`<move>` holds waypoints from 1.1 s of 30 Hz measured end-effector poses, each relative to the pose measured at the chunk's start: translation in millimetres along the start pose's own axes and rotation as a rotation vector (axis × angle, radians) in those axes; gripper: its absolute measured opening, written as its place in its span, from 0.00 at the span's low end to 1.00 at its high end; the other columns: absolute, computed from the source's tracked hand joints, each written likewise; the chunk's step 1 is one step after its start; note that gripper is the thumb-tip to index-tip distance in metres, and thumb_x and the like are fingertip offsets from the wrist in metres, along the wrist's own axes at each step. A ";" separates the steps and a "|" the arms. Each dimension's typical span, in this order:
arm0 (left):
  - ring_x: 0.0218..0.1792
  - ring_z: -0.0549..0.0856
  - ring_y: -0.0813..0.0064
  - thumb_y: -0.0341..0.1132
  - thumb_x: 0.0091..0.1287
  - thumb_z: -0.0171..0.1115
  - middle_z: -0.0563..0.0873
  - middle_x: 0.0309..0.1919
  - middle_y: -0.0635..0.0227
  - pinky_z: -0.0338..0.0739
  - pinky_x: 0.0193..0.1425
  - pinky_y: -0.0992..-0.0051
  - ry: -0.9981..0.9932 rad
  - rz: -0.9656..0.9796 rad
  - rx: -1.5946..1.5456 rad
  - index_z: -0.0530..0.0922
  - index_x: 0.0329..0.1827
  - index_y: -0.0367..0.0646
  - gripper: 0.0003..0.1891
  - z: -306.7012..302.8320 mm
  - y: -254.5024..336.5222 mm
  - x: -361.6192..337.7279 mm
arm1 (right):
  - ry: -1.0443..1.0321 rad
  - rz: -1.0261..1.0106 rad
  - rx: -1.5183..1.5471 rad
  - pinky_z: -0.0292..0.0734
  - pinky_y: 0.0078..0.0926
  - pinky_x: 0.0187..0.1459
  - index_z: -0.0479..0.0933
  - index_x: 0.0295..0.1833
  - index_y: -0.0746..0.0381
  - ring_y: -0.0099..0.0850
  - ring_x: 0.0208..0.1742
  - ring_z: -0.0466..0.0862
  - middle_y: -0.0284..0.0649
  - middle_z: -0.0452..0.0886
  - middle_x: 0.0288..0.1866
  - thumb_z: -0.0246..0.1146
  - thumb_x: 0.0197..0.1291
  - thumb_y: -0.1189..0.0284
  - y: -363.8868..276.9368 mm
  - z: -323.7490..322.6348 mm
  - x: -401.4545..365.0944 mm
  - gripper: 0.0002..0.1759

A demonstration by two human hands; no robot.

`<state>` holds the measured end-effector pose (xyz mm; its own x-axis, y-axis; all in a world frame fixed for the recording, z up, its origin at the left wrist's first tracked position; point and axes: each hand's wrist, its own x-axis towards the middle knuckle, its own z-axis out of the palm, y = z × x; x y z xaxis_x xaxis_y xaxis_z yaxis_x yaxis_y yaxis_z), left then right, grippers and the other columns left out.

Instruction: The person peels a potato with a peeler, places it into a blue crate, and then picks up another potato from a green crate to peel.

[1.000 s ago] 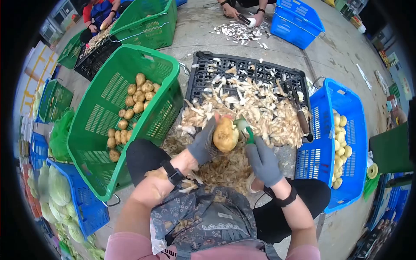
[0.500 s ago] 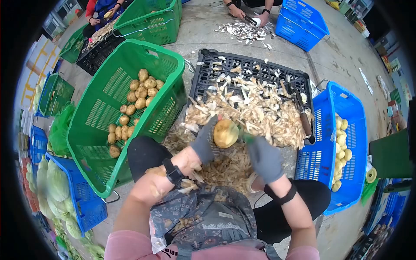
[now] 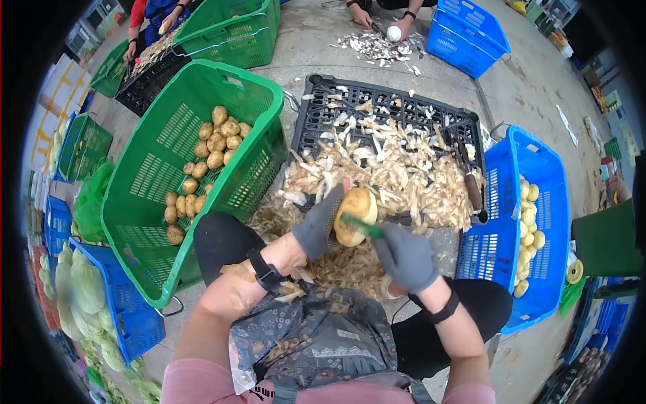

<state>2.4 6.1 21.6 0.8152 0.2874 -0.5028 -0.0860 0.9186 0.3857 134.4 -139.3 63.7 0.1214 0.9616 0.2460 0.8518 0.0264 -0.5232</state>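
In the head view, my gloved left hand (image 3: 321,224) grips a partly peeled potato (image 3: 354,204), brown skin on its left and pale flesh along its right side. My gloved right hand (image 3: 406,257) is closed round a green-handled peeler (image 3: 361,225), which lies across the front of the potato; its blade is hard to make out. Below and beyond both hands lie heaps of potato peelings (image 3: 377,161), many spread over an upturned black crate (image 3: 311,121). A knife with a brown handle (image 3: 473,191) rests on the crate's right side.
A green basket (image 3: 259,101) with unpeeled potatoes (image 3: 217,141) stands left. On the right, a blue basket (image 3: 548,269) holds peeled potatoes (image 3: 529,222). Large pale green vegetables (image 3: 81,286) lie at far left. Two other people work beyond, one with a white piece (image 3: 393,33) in hand.
The potato has turned in my left hand and shows more pale flesh on its right. My right hand has moved slightly, bringing the green peeler across the potato's front.
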 end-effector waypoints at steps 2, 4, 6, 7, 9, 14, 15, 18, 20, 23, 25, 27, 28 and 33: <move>0.39 0.85 0.74 0.58 0.66 0.48 0.84 0.40 0.62 0.81 0.43 0.75 -0.075 -0.079 0.031 0.73 0.54 0.36 0.31 0.4 3.1 -5.6 | -0.011 0.344 -0.064 0.74 0.37 0.29 0.73 0.42 0.61 0.46 0.29 0.80 0.46 0.79 0.29 0.60 0.57 0.65 16.7 -8.4 7.1 0.12; 0.41 0.84 0.75 0.57 0.68 0.45 0.84 0.42 0.62 0.80 0.45 0.77 -0.170 -0.069 0.063 0.71 0.58 0.36 0.31 4.1 1.3 -6.4 | -0.009 0.473 -0.050 0.74 0.38 0.28 0.73 0.42 0.61 0.47 0.29 0.80 0.47 0.79 0.30 0.59 0.58 0.65 16.6 -22.8 15.9 0.11; 0.43 0.83 0.78 0.57 0.68 0.45 0.83 0.44 0.63 0.79 0.46 0.80 -0.113 -0.060 0.080 0.70 0.59 0.35 0.32 14.0 -0.9 -8.4 | 0.093 0.033 0.045 0.71 0.41 0.25 0.72 0.37 0.60 0.47 0.27 0.79 0.47 0.77 0.25 0.55 0.61 0.66 -2.3 -21.9 8.9 0.09; 0.44 0.83 0.78 0.57 0.68 0.45 0.82 0.46 0.63 0.78 0.49 0.80 -0.105 -0.055 0.178 0.70 0.59 0.35 0.32 20.9 1.5 -15.8 | 0.016 0.124 0.108 0.72 0.41 0.26 0.72 0.36 0.60 0.47 0.27 0.79 0.47 0.77 0.25 0.55 0.61 0.66 -4.6 -15.1 6.2 0.08; 0.45 0.83 0.78 0.57 0.68 0.44 0.82 0.47 0.63 0.77 0.50 0.80 -0.139 -0.073 0.198 0.70 0.59 0.34 0.32 14.2 -0.8 -15.3 | -0.005 0.307 -0.001 0.72 0.40 0.27 0.72 0.36 0.60 0.47 0.27 0.79 0.47 0.77 0.25 0.56 0.60 0.66 22.5 -15.5 13.4 0.08; 0.42 0.83 0.77 0.55 0.69 0.44 0.82 0.46 0.64 0.78 0.48 0.80 -0.161 -0.103 0.045 0.68 0.60 0.32 0.32 19.9 0.3 -13.2 | 0.034 0.095 0.050 0.70 0.41 0.24 0.70 0.33 0.60 0.48 0.24 0.78 0.49 0.75 0.20 0.55 0.61 0.66 -4.5 -25.5 5.0 0.09; 0.42 0.83 0.77 0.54 0.68 0.45 0.82 0.46 0.63 0.78 0.47 0.80 -0.127 -0.112 0.050 0.68 0.60 0.32 0.32 23.6 1.2 -16.7 | -0.007 0.152 0.119 0.70 0.41 0.24 0.70 0.34 0.60 0.48 0.24 0.78 0.49 0.75 0.20 0.53 0.63 0.67 -5.4 -17.4 -0.4 0.09; 0.42 0.84 0.76 0.55 0.68 0.46 0.82 0.47 0.63 0.79 0.46 0.80 -0.173 -0.102 0.137 0.68 0.60 0.32 0.32 15.0 0.9 -14.3 | 0.007 0.392 -0.109 0.70 0.40 0.25 0.70 0.35 0.61 0.48 0.26 0.78 0.50 0.75 0.21 0.53 0.63 0.67 26.7 -16.9 8.3 0.09; 0.39 0.84 0.77 0.56 0.67 0.47 0.83 0.43 0.64 0.80 0.43 0.79 -0.126 -0.035 0.106 0.70 0.58 0.32 0.32 11.2 -1.5 -3.8 | 0.036 0.432 -0.045 0.69 0.41 0.25 0.69 0.37 0.60 0.49 0.26 0.78 0.51 0.75 0.22 0.52 0.63 0.67 26.9 -18.2 11.0 0.08; 0.36 0.84 0.71 0.54 0.63 0.56 0.84 0.35 0.62 0.80 0.42 0.70 -0.085 -0.073 -0.103 0.77 0.43 0.40 0.23 -1.4 2.0 1.5 | 0.119 0.272 0.183 0.69 0.40 0.24 0.70 0.38 0.62 0.47 0.26 0.77 0.50 0.75 0.23 0.56 0.60 0.69 2.4 -9.5 0.1 0.07; 0.35 0.83 0.70 0.54 0.63 0.57 0.83 0.35 0.62 0.80 0.41 0.70 -0.064 -0.065 -0.146 0.77 0.42 0.40 0.23 1.8 4.3 2.0 | 0.075 0.171 0.120 0.70 0.39 0.24 0.71 0.38 0.62 0.47 0.25 0.77 0.48 0.75 0.24 0.57 0.58 0.70 -2.8 -11.1 -1.0 0.07; 0.33 0.82 0.68 0.54 0.63 0.57 0.83 0.33 0.63 0.80 0.39 0.70 -0.003 -0.054 -0.218 0.76 0.41 0.40 0.23 6.1 5.4 -1.2 | 0.058 0.014 0.016 0.71 0.37 0.24 0.72 0.38 0.60 0.44 0.24 0.77 0.45 0.75 0.26 0.59 0.54 0.72 -6.7 -7.9 0.7 0.07; 0.33 0.82 0.68 0.54 0.63 0.57 0.83 0.33 0.63 0.80 0.39 0.70 -0.002 -0.049 -0.219 0.76 0.41 0.40 0.23 2.3 3.0 -0.2 | 0.057 0.009 0.017 0.71 0.37 0.24 0.72 0.38 0.60 0.44 0.24 0.77 0.45 0.75 0.26 0.59 0.54 0.72 -5.3 -2.4 0.6 0.07; 0.36 0.83 0.68 0.52 0.65 0.55 0.83 0.35 0.62 0.80 0.41 0.71 0.117 0.012 -0.203 0.77 0.43 0.41 0.21 2.5 -9.0 -5.4 | 0.061 0.305 -0.206 0.72 0.36 0.25 0.73 0.38 0.60 0.41 0.26 0.79 0.43 0.77 0.29 0.62 0.54 0.68 30.0 2.4 8.1 0.09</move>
<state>0.2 -4.3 22.8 0.7429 0.3168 -0.5898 -0.2180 0.9474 0.2343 159.7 -130.0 48.0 0.4101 0.8986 0.1560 0.8560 -0.3202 -0.4059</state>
